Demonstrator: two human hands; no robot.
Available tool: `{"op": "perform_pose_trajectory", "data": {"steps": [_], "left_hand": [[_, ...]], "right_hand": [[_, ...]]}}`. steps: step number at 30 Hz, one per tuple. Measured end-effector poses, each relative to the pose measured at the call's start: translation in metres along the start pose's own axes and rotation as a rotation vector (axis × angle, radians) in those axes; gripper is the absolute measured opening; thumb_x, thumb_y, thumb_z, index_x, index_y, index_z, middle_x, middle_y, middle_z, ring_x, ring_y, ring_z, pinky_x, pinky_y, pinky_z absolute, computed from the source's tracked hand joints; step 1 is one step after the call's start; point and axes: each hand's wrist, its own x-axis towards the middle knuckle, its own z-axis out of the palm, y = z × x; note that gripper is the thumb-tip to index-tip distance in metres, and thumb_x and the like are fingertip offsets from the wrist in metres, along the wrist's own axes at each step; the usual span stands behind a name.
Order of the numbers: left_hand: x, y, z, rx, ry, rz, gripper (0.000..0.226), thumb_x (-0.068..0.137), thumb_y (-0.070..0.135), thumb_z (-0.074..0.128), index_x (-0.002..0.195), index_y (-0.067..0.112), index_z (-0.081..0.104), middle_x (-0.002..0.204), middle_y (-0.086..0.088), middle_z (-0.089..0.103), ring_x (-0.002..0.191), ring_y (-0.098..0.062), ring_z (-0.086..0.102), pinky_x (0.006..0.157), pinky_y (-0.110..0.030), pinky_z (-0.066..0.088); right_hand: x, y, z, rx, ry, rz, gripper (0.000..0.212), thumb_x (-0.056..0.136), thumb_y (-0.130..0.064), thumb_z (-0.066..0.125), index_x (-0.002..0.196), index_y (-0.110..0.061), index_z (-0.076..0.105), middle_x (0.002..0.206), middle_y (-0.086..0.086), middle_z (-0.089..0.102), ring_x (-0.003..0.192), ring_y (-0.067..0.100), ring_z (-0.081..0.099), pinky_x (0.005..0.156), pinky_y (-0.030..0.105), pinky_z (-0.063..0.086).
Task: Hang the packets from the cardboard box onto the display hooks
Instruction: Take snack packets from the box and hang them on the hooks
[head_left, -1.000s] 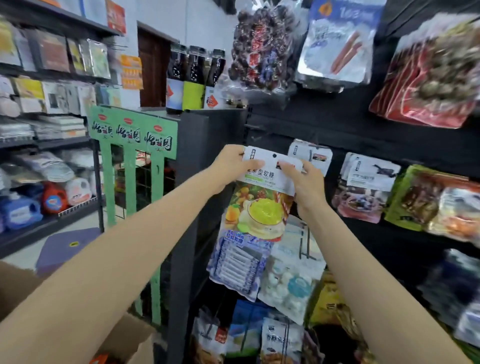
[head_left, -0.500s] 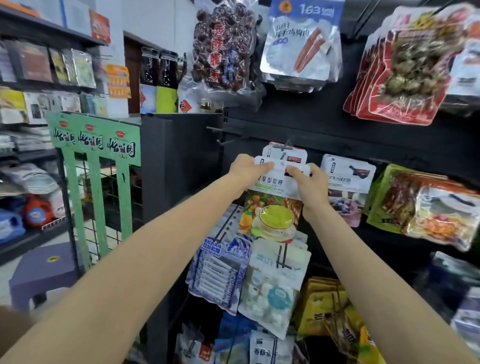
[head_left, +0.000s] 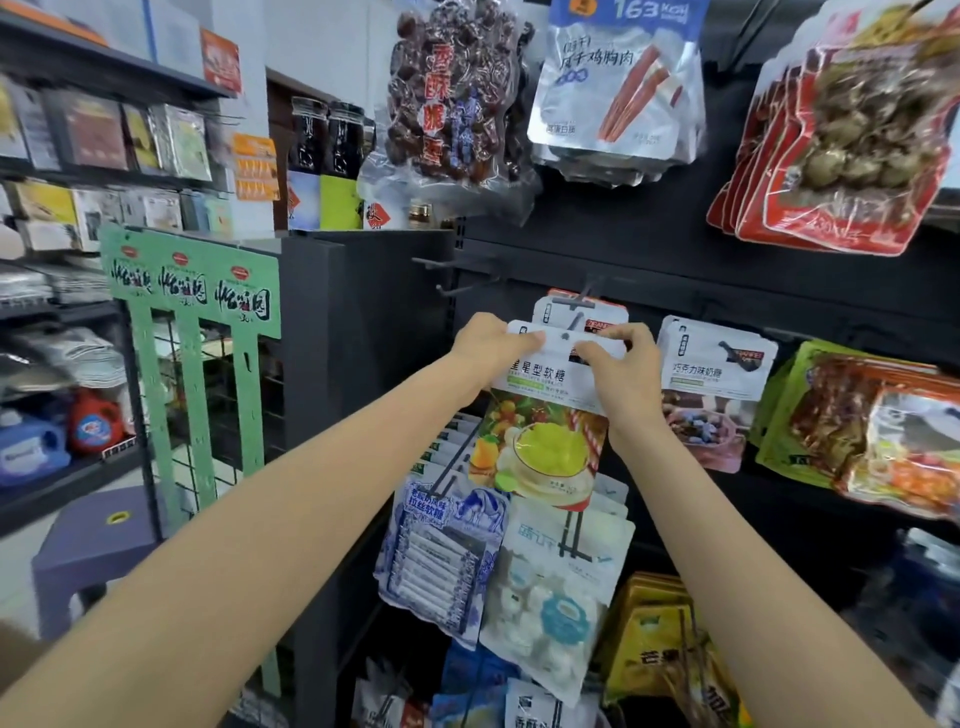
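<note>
Two hands up at frame centre, both arms stretched forward and up from the bottom corners. Left hand (head_left: 491, 345) pinches the top left corner of the packet (head_left: 545, 415), thumb over the white header. Right hand (head_left: 626, 374) pinches the top right corner, fingers curled over the header edge, wrist bent back. Both clamped on the packet.

Packet sits held flat against the dark hook panel, its header hole at the tip of the display hook (head_left: 576, 312); can't tell if the hook is through the hole. Another packet (head_left: 582, 309) with a red-and-white header already hangs on that hook, just behind.

Readable text: held packet header reads "星星型软糖", with a lime-green cup and fruit artwork below. At 3 o'clock of it, a hanging packet (head_left: 719, 364) reads "巧克力味奶糖". At 12 o'clock, a silver-blue pouch (head_left: 618, 83) reads "163 Kcal" and "鸡胸肉". At 11 o'clock, a clear bag of dark red dates (head_left: 457, 98), its label too blurred to read. At 7 o'clock, a blue-white packet (head_left: 441, 556) reads "拉丝软糖". At 9 o'clock, a green rack (head_left: 192, 291) carries repeated black brush lettering, too stylised to read.
</note>
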Motion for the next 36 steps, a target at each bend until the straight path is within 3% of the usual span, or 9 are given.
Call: {"op": "perform_pose_trajectory", "data": {"steps": [5,8,11,15,19,23,28,31,36], "left_hand": [[0.003,-0.004,0.009,0.128,0.080,0.099,0.029,0.089,0.034,0.062,0.092,0.006,0.055,0.091,-0.005,0.062,0.084,-0.023,0.060,0.071,-0.034,0.051],[0.000,-0.012,0.017,0.351,0.230,0.340,0.035,0.090,0.021,0.060,0.117,0.015,0.040,0.105,-0.008,0.058,0.088,-0.027,0.060,0.079,-0.042,0.050],[0.010,-0.019,0.022,0.428,0.153,0.475,0.042,0.090,0.012,0.057,0.128,0.020,0.038,0.116,-0.011,0.050,0.090,-0.030,0.060,0.085,-0.044,0.049],[0.035,-0.015,0.030,0.494,-0.088,0.394,0.060,0.090,0.006,0.055,0.144,0.020,0.032,0.140,-0.015,0.035,0.121,-0.027,0.046,0.091,-0.017,0.033],[0.059,-0.008,0.043,0.546,-0.108,0.314,0.059,0.089,0.010,0.058,0.143,0.017,0.035,0.144,-0.011,0.036,0.131,-0.027,0.037,0.101,-0.027,0.033],[0.062,-0.009,0.043,0.499,-0.082,0.313,0.057,0.090,0.008,0.056,0.142,0.018,0.036,0.141,-0.013,0.037,0.128,-0.028,0.041,0.098,-0.027,0.035],[0.053,-0.014,0.035,0.460,-0.017,0.259,0.049,0.090,0.012,0.056,0.136,0.016,0.040,0.127,-0.013,0.049,0.114,-0.028,0.052,0.089,-0.032,0.043],[0.040,-0.020,0.017,0.446,0.037,0.263,0.033,0.091,0.012,0.055,0.124,0.014,0.050,0.119,-0.009,0.058,0.110,-0.025,0.055,0.094,-0.041,0.046],[-0.001,-0.046,-0.036,0.575,0.089,0.253,0.024,0.092,0.015,0.051,0.115,0.017,0.059,0.103,-0.003,0.066,0.094,-0.024,0.061,0.084,-0.042,0.052]], "right_hand": [[0.005,0.009,0.001,-0.066,0.006,-0.155,0.025,0.085,-0.005,0.063,0.093,-0.015,0.042,0.091,-0.011,0.049,0.076,-0.003,0.049,0.072,0.017,0.038],[0.013,0.009,0.002,-0.221,-0.006,-0.293,0.018,0.088,-0.001,0.057,0.089,-0.012,0.044,0.085,-0.007,0.051,0.069,0.003,0.048,0.058,0.008,0.035],[0.029,0.016,0.006,-0.307,-0.007,-0.307,0.014,0.091,-0.003,0.055,0.087,-0.014,0.047,0.094,0.002,0.059,0.081,0.014,0.052,0.058,0.018,0.030],[0.050,0.026,0.010,-0.452,-0.033,-0.245,0.016,0.091,-0.004,0.056,0.103,-0.011,0.050,0.114,0.011,0.052,0.078,0.013,0.045,0.064,0.018,0.026],[0.063,0.031,0.010,-0.544,-0.112,-0.189,0.030,0.089,-0.003,0.059,0.117,-0.009,0.048,0.127,0.012,0.038,0.098,0.021,0.050,0.081,0.020,0.033],[0.057,0.035,0.008,-0.698,-0.104,-0.290,0.037,0.085,-0.011,0.066,0.119,-0.009,0.051,0.140,0.015,0.027,0.129,0.029,0.032,0.097,0.029,0.036],[0.031,0.043,0.006,-0.840,0.099,-0.410,0.036,0.084,-0.016,0.064,0.118,-0.010,0.057,0.129,0.017,0.039,0.122,0.030,0.036,0.098,0.033,0.033],[0.016,0.041,0.014,-0.688,-0.049,-0.341,0.026,0.090,-0.015,0.055,0.116,-0.012,0.057,0.117,0.009,0.048,0.108,0.021,0.046,0.083,0.024,0.036],[-0.015,0.019,0.053,-0.509,-0.374,-0.346,0.014,0.091,-0.011,0.052,0.101,-0.014,0.062,0.096,0.002,0.062,0.086,0.014,0.057,0.078,0.029,0.047]]}}
